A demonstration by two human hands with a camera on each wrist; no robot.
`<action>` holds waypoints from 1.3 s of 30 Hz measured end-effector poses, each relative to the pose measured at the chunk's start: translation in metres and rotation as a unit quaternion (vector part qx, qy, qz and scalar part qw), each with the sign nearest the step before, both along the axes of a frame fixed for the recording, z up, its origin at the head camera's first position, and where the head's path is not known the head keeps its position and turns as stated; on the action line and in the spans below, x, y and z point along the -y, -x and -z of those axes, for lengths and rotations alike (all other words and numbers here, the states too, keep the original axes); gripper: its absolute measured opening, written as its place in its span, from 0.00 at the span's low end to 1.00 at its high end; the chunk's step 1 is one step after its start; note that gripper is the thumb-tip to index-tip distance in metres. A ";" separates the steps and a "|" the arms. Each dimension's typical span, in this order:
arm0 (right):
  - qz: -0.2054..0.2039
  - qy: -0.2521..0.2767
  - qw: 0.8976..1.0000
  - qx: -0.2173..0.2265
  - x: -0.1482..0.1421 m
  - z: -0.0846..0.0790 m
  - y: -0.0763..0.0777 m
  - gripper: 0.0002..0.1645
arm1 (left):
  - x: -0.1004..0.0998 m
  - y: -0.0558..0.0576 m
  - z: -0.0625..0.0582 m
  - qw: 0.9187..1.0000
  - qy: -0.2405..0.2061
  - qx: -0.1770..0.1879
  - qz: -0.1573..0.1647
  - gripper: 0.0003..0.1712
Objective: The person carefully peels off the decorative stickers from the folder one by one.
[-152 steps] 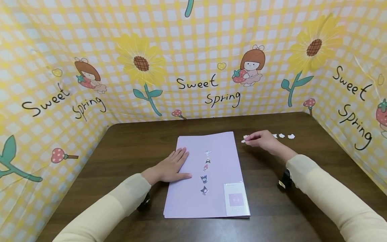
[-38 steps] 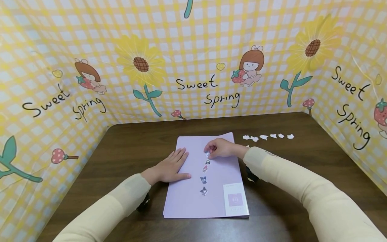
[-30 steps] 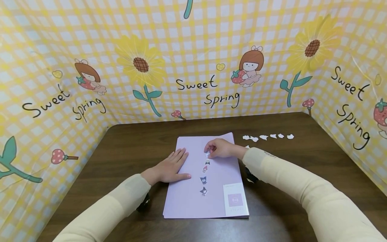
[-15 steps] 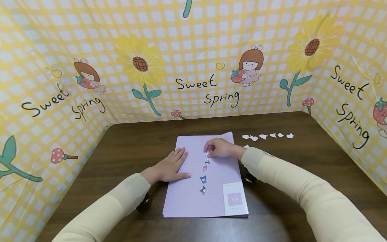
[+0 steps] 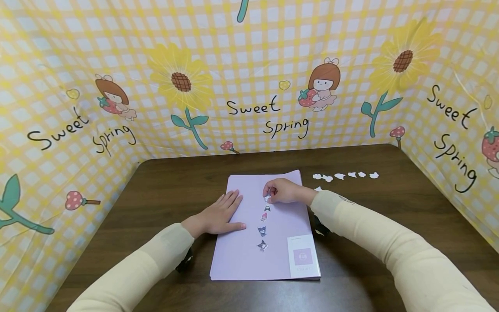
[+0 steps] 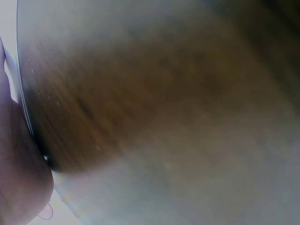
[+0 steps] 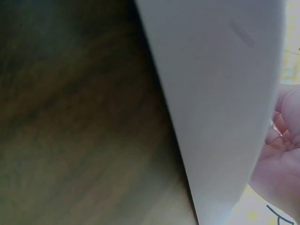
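In the head view, my left hand [image 5: 218, 215] lies flat on the left edge of a lilac folder [image 5: 241, 260], fingers straight and thumb out. My right hand [image 5: 286, 190] is over the folder's upper part, thumb and index finger pinching a small white sticker [image 5: 267, 199]. Below it runs a column of character stickers: a dark green one [image 5: 267, 208], a pink one [image 5: 264, 216], a dark blue one [image 5: 262, 231] and a black-and-white one [image 5: 263, 245]. The left wrist view catches only part of my left hand [image 6: 23, 173]; curled fingers of my right hand [image 7: 286, 140] edge the right wrist view.
Several white cut-out pieces [image 5: 340, 176] lie in a row at the table's back right, and one more piece [image 5: 318, 189] is partly hidden by my right sleeve. A white label [image 5: 303, 256] sits on the folder's lower right corner. A checked cloth [image 5: 249, 65] hangs behind the brown table [image 5: 175, 173].
My right hand has moved left from the white pieces on the table to the topmost sticker on the folder, and has hardly moved over the last second. The left hand stays in place.
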State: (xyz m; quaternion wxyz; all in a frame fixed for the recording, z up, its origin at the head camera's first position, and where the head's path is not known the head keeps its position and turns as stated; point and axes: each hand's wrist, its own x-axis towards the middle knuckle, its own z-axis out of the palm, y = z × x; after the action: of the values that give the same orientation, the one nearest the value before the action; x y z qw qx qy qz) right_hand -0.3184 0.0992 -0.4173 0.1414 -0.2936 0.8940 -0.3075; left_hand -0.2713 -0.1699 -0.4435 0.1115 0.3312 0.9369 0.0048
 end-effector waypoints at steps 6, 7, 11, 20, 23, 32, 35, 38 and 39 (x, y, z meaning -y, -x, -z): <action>0.000 0.003 1.000 -0.008 -0.001 0.001 0.000 0.05 | 0.000 0.001 0.001 1.000 -0.004 0.001 0.001 0.58; 0.000 0.005 1.000 -0.011 -0.001 0.001 0.000 0.04 | 0.000 0.001 0.001 1.000 -0.004 0.001 0.001 0.58; 0.001 0.006 1.000 -0.021 -0.001 0.001 0.000 0.04 | 0.000 0.002 0.003 1.000 -0.004 0.003 -0.002 0.58; 0.017 0.014 1.000 -0.018 -0.001 -0.002 -0.002 0.05 | 0.000 0.001 0.002 1.000 -0.004 0.003 -0.003 0.59; 0.023 0.022 0.999 -0.012 -0.001 -0.002 -0.002 0.07 | 0.000 0.000 0.002 1.000 -0.004 0.003 -0.003 0.59; 0.044 0.028 0.999 -0.007 -0.001 0.000 0.000 0.06 | 0.000 0.000 0.000 1.000 -0.003 0.002 0.000 0.58; 0.052 0.034 0.998 -0.003 -0.002 0.001 0.003 0.06 | 0.000 0.000 0.000 1.000 -0.004 0.003 -0.001 0.58; 0.062 0.046 0.997 0.009 -0.003 0.001 0.004 0.08 | 0.000 0.000 0.000 1.000 -0.007 0.008 -0.003 0.58; 0.064 0.050 0.997 0.014 -0.003 0.000 0.004 0.09 | 0.000 -0.001 0.000 1.000 -0.006 0.008 -0.004 0.58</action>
State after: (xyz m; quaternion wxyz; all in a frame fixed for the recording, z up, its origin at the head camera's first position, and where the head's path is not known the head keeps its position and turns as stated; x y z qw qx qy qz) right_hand -0.3225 0.1027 -0.4176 0.1189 -0.2383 0.8926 -0.3639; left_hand -0.2708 -0.1698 -0.4434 0.1167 0.3281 0.9373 0.0134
